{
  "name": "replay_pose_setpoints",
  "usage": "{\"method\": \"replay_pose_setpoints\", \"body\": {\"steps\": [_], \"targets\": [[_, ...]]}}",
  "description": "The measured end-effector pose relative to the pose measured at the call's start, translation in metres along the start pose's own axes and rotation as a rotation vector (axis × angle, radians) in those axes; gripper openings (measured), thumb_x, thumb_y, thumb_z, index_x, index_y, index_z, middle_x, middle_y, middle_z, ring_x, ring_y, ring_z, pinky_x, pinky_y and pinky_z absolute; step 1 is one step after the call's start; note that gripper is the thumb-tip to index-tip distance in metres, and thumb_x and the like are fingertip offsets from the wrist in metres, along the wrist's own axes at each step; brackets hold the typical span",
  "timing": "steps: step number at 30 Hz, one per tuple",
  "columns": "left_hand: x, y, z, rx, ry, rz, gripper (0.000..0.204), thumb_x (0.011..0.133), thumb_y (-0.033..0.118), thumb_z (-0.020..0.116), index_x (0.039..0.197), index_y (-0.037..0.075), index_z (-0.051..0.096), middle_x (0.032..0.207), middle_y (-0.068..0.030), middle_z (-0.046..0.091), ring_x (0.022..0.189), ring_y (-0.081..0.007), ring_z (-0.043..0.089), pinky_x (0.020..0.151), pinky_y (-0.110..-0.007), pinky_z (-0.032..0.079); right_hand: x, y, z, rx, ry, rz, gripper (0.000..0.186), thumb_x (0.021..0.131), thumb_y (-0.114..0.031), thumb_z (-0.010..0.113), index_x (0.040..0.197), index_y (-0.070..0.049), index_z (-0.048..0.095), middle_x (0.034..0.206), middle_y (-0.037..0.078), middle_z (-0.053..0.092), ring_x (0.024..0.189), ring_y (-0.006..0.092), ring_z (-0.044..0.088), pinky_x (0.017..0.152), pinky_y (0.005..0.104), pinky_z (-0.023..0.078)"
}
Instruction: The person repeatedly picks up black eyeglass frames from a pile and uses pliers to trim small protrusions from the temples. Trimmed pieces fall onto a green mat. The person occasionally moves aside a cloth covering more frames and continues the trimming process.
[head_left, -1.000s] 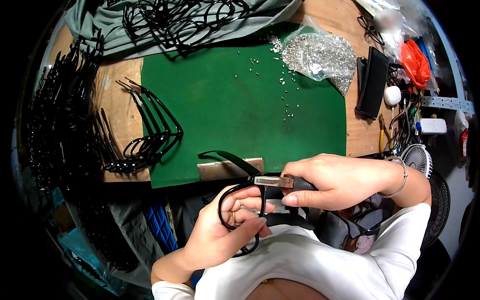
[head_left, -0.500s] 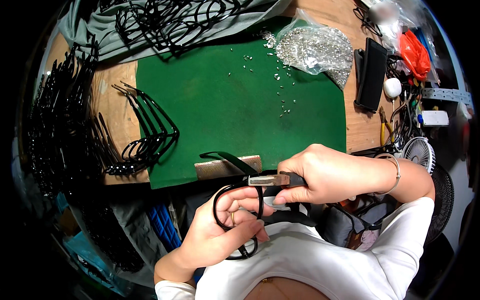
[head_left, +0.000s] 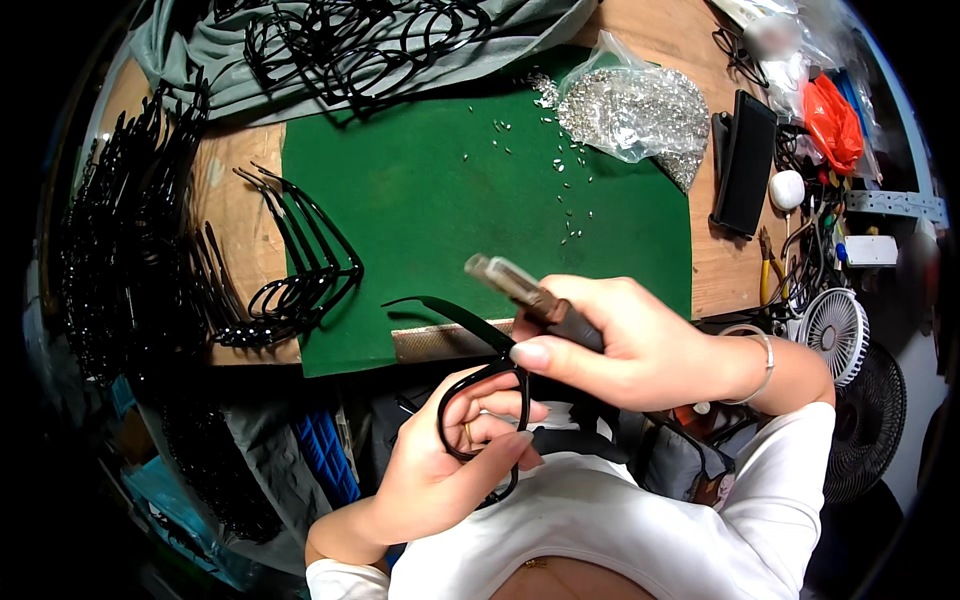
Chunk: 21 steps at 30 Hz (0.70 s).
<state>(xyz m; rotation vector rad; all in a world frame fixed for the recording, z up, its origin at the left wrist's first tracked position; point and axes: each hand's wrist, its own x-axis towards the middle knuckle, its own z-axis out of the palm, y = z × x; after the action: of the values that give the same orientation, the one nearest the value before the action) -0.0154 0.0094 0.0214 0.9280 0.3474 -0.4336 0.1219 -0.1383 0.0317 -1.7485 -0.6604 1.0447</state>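
My left hand (head_left: 425, 470) is closed on a black eyeglass frame (head_left: 494, 342), with the fingers curled inside one of its rims. One temple arm sticks up and to the left from it, over the table's front edge. My right hand (head_left: 630, 345) grips a pair of pliers (head_left: 520, 288) with worn metal jaws and dark handles. The jaws point up and left, above the green mat and apart from the frame. My right thumb lies close to the frame's hinge corner; whether it touches I cannot tell. Part of the frame is hidden behind my left fingers.
A ridged strip (head_left: 440, 342) lies along the front edge of the green mat (head_left: 430, 210). Stacked black frames (head_left: 310, 285) stand left, more (head_left: 350, 50) on grey cloth behind. A bag of small silvery pieces (head_left: 635, 110), some spilled, lies back right, near a black phone-like device (head_left: 745, 165).
The pliers have come off the eyeglass frame and swung up and left with my right hand. My left hand still holds the frame. The whole view has shifted slightly.
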Motion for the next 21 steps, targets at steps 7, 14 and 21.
{"method": "replay_pose_setpoints", "body": {"steps": [7, 14, 21], "targets": [[0.001, -0.003, 0.003, -0.037, 0.037, 0.046, 0.045, 0.081, -0.010, 0.043, 0.123, -0.002, 0.029, 0.106, -0.0145, 0.051, 0.078, -0.0125, 0.058, 0.072, -0.023, 0.045, 0.005, 0.003, 0.013, -0.056, 0.038, -0.123, 0.018, 0.083, -0.016, 0.054, 0.084, 0.002, 0.050, 0.068, 0.014, 0.057, 0.058, 0.0200, 0.056, 0.052, 0.0296, 0.042], [0.003, -0.004, 0.002, -0.062, 0.018, 0.037, 0.043, 0.081, -0.008, 0.044, 0.121, -0.005, 0.028, 0.105, -0.0160, 0.051, 0.078, -0.0119, 0.058, 0.073, -0.023, 0.044, 0.003, 0.002, 0.013, 0.210, -0.014, 0.035, 0.013, 0.087, -0.014, 0.050, 0.086, -0.001, 0.048, 0.065, 0.003, 0.054, 0.057, 0.0044, 0.051, 0.051, 0.0200, 0.039], [0.006, -0.002, 0.001, -0.083, 0.016, 0.024, 0.044, 0.081, -0.007, 0.045, 0.121, -0.005, 0.028, 0.105, -0.0156, 0.051, 0.077, -0.0122, 0.058, 0.070, -0.022, 0.045, 0.010, 0.007, 0.008, 0.489, -0.128, 0.184, 0.020, 0.088, -0.023, 0.050, 0.086, -0.003, 0.047, 0.067, -0.001, 0.050, 0.058, 0.0044, 0.048, 0.054, 0.0191, 0.038]]}}
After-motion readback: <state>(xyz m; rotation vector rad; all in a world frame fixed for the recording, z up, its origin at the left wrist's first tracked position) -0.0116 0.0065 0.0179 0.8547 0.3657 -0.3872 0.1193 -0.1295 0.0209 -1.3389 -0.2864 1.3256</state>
